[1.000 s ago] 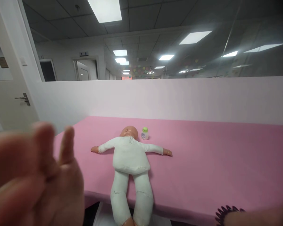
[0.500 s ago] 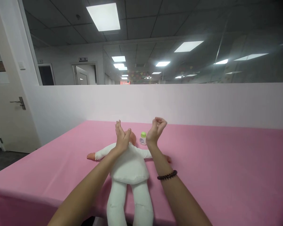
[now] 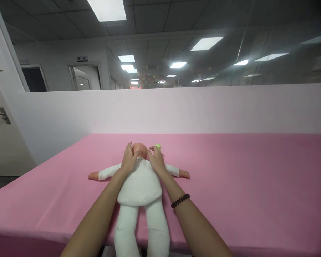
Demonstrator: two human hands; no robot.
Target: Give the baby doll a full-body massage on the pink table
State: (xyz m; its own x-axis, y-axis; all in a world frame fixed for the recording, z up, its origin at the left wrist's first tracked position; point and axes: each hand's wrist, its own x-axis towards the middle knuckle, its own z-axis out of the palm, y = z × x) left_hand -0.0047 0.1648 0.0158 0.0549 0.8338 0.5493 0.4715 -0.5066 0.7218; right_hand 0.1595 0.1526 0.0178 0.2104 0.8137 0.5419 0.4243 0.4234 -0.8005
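A doll in white clothes (image 3: 140, 184) lies on its back with both arms spread and its legs toward me. My left hand (image 3: 128, 159) is at the left side of the doll's head (image 3: 139, 149), fingers apart and pointing up, thumb near the cheek. On the other side my right hand (image 3: 156, 159), with a black coiled band on its wrist, reaches to the head's right side with fingers apart and slightly bent. Behind my right hand shows the green lid of a small bottle (image 3: 158, 146); the bottle's body is mostly hidden.
The doll lies on a table with a pink cover (image 3: 230, 185). A white low wall (image 3: 189, 110) with glass above it stands along the table's far edge. At the far left is a door (image 3: 8, 142) with a metal handle.
Both hands have come down to the sides of the doll's head. My right hand has opened from a loosely curled shape and now covers most of the bottle. The view has shifted slightly.
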